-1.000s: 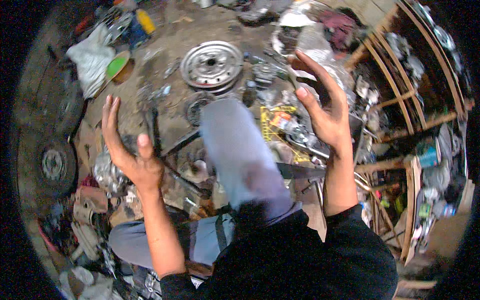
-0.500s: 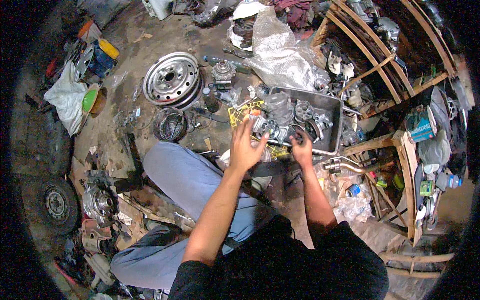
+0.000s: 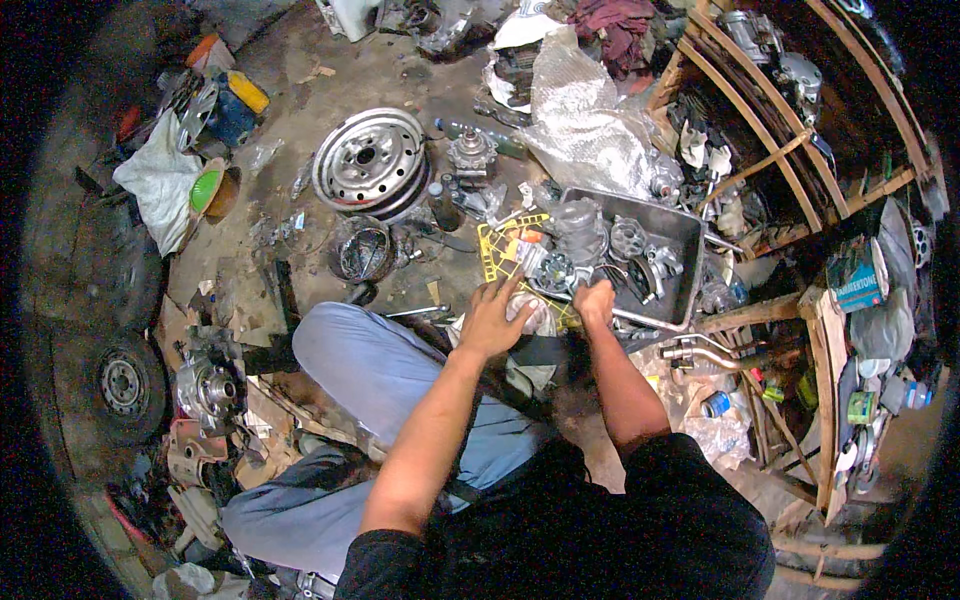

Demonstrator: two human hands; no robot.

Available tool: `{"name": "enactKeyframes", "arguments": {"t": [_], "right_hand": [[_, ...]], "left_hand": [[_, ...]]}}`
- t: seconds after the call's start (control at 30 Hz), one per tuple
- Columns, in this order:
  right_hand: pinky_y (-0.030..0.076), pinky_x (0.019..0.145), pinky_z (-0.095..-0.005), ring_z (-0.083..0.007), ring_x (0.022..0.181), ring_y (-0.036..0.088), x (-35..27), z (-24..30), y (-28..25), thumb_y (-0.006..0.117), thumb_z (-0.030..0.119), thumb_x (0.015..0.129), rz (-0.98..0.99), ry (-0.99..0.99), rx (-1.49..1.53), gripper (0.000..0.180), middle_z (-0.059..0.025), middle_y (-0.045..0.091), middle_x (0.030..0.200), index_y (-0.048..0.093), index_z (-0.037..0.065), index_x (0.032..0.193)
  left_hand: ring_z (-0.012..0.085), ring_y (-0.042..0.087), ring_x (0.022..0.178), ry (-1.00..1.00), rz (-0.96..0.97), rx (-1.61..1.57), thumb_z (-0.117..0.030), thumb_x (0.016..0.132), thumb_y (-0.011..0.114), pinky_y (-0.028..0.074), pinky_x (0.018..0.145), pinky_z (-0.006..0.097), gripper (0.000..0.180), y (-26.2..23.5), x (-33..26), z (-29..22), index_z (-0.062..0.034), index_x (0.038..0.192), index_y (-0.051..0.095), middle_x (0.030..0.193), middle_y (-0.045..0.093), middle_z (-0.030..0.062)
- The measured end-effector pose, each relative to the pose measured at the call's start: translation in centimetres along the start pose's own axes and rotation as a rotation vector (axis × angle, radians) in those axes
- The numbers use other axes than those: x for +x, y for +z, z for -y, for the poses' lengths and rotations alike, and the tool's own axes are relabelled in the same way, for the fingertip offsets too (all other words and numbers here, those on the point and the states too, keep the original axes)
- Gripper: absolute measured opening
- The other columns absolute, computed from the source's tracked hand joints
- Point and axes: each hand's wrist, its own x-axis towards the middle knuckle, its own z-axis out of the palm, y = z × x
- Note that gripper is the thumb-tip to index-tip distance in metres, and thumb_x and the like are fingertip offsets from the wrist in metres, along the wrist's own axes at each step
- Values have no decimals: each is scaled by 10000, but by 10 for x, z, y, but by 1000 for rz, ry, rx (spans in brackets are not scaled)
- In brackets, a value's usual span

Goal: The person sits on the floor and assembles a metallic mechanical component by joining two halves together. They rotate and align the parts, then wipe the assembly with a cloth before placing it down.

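Left hand [image 3: 490, 322]: pulled back from the metal part [image 3: 553, 270], fingers apart.
Right hand [image 3: 595, 302]: curled; cannot tell on what.
Metal part: at the yellow grid [image 3: 488, 262], beside the tray [image 3: 688, 250].
Tray: a one-handed tug might knock the part against it.

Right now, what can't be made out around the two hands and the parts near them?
All in the head view:
1. What the right hand holds, if anything: its own curled fingers hide it.
2. What lies beneath the left hand: the back of the hand covers it.
3. Much of the dark tray's floor: metal parts hide it.
4. The rest of a silver piece: the lower edge cuts it off.
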Motion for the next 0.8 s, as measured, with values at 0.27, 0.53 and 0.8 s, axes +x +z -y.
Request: {"name": "enactKeyframes", "arguments": {"t": [0.27,0.53,0.8], "right_hand": [[515,864,-386,-324,925,696,4,10,-64,778,273,798,-140,-561,245,382,-216,723,978,718,-21,1034],[521,733,-349,-186,762,644,-127,185,-212,767,291,828,586,-968,148,386,-141,733,867,728,-61,980],[444,567,-241,-60,633,570,-316,297,-173,740,219,866,978,-1479,-112,255,9,657,711,714,-33,889]], "left_hand": [[429,485,1253,-57,-239,-233,-381,974,568,391,1071,466,523,-26,-3,5,-117,1418,485,1373,532,218],[327,531,1272,-445,194,-1520,-694,910,483,443,1011,596,823,-179,-36,-47,-96,1467,394,1431,507,141],[581,556,1120,3,335,-2089,-652,930,464,448,915,727,747,-268,-136,-68,-106,1439,448,1376,509,290]]}}
